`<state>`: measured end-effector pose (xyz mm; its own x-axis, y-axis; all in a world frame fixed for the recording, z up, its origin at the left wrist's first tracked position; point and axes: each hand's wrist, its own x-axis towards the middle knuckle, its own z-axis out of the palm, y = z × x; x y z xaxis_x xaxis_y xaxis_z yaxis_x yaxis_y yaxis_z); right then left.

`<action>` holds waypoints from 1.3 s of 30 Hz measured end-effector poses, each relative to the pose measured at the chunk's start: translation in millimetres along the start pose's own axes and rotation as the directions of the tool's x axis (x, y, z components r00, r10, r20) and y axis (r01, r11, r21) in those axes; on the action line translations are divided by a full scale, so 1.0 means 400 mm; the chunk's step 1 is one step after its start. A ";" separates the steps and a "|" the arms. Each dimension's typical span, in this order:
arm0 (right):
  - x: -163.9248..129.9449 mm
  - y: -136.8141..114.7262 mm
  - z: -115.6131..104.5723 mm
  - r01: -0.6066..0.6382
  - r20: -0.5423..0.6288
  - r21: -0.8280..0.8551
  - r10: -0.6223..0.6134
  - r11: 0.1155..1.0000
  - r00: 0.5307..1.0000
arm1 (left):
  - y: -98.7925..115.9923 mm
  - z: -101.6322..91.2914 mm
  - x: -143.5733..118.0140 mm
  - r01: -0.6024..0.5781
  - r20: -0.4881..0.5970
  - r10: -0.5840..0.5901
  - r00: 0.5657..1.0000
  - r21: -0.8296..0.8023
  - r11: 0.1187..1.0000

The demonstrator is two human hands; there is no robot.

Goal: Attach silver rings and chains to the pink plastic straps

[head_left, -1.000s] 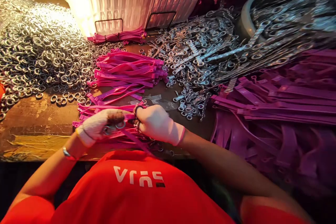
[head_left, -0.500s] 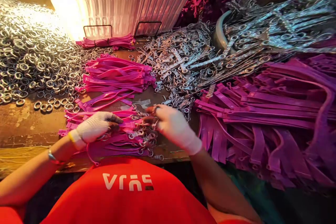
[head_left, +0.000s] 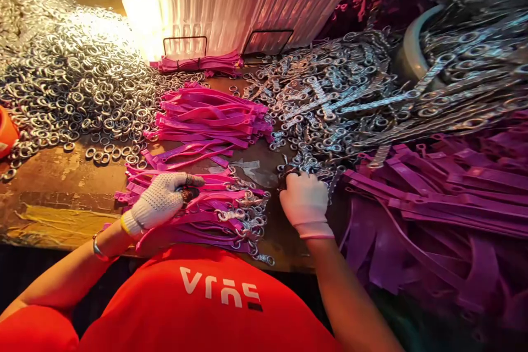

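Bent over the near pink straps [head_left: 206, 223], touching from above around the middle: the fingers [head_left: 179, 179] of the left hand [head_left: 159, 201], in a dotted white glove; cannot tell whether clamped on one strap or merely resting. Folded inward at the near edge of the braided links [head_left: 303, 160], tips mostly hidden: the fingers of the right hand [head_left: 305, 203]; cannot tell whether closed on a link or only touching. Directly beneath and around the left fingers, the straps; rightward, near the right hand but apart from it, the metal-linked strap ends [head_left: 249, 214]. Probably light, soft and bendy, slightly slick, not fragile; best taken flat between thumb and forefinger close to the end. Likely stiffer and more slippery, the braided links; best pinched at an eyelet. Farther out, beyond the left hand, another stack of pink straps [head_left: 210, 115]; left of that, heaped loose rings [head_left: 94, 82]; far to the right, piled purple straps [head_left: 445, 187], on the near side of a curved pale rim [head_left: 414, 49]; at the back, a translucent ribbed panel [head_left: 198, 0].
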<state>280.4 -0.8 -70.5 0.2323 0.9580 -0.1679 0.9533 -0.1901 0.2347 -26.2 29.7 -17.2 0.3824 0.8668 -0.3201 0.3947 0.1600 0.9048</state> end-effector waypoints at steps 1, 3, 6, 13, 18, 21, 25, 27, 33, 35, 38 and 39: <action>-0.002 0.000 0.000 -0.009 0.006 0.017 0.009 1.000 1.000 | 0.003 -0.005 -0.013 -0.043 -0.040 0.044 0.998 0.036 0.998; -0.003 0.003 0.002 -0.006 0.018 0.035 0.006 0.999 1.000 | 0.001 -0.010 -0.038 -0.124 -0.009 0.125 0.992 0.110 0.986; -0.006 0.011 0.008 0.024 0.016 0.057 -0.025 0.998 1.000 | -0.026 -0.001 -0.062 -0.249 0.180 0.206 0.962 0.263 0.932; -0.074 0.002 0.010 0.205 -0.354 0.596 0.025 0.776 0.935 | -0.068 0.023 -0.050 -0.303 0.243 0.181 0.953 0.738 0.603; -0.140 -0.079 -0.035 0.544 -0.536 0.663 -0.180 0.514 0.825 | -0.041 0.016 -0.047 -0.390 0.406 0.013 0.914 0.869 0.306; -0.159 -0.132 -0.055 0.627 -0.570 0.637 -0.274 0.448 0.775 | -0.047 -0.001 -0.024 -0.422 0.443 0.051 0.895 0.803 0.420; -0.167 -0.174 -0.056 0.735 -0.661 0.510 -0.342 0.447 0.668 | -0.036 -0.018 0.005 -0.211 0.340 0.042 0.940 0.479 0.852; -0.166 -0.181 -0.055 0.771 -0.697 0.436 -0.368 0.465 0.616 | -0.016 -0.014 0.006 -0.018 0.302 -0.053 0.952 0.230 0.973; -0.153 -0.174 -0.068 0.838 -0.707 0.363 -0.466 0.407 0.532 | 0.008 0.027 -0.004 0.225 0.481 -0.169 0.860 -0.060 0.973; -0.149 -0.170 -0.074 0.854 -0.691 0.333 -0.513 0.401 0.510 | 0.002 0.037 -0.005 0.213 0.511 -0.138 0.849 -0.091 0.973; -0.147 -0.166 -0.082 0.851 -0.663 0.286 -0.550 0.441 0.508 | 0.002 0.044 -0.011 0.196 0.508 -0.121 0.853 -0.095 0.976; -0.148 -0.164 -0.086 0.834 -0.652 0.282 -0.544 0.474 0.529 | 0.007 0.046 -0.016 0.198 0.486 -0.128 0.865 -0.096 0.975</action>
<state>197.5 -37.6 -43.3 -0.5212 0.7499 0.4074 0.7000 0.6487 -0.2986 -12.2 16.1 -17.9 0.6859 0.4994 -0.5293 0.3809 0.3733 0.8459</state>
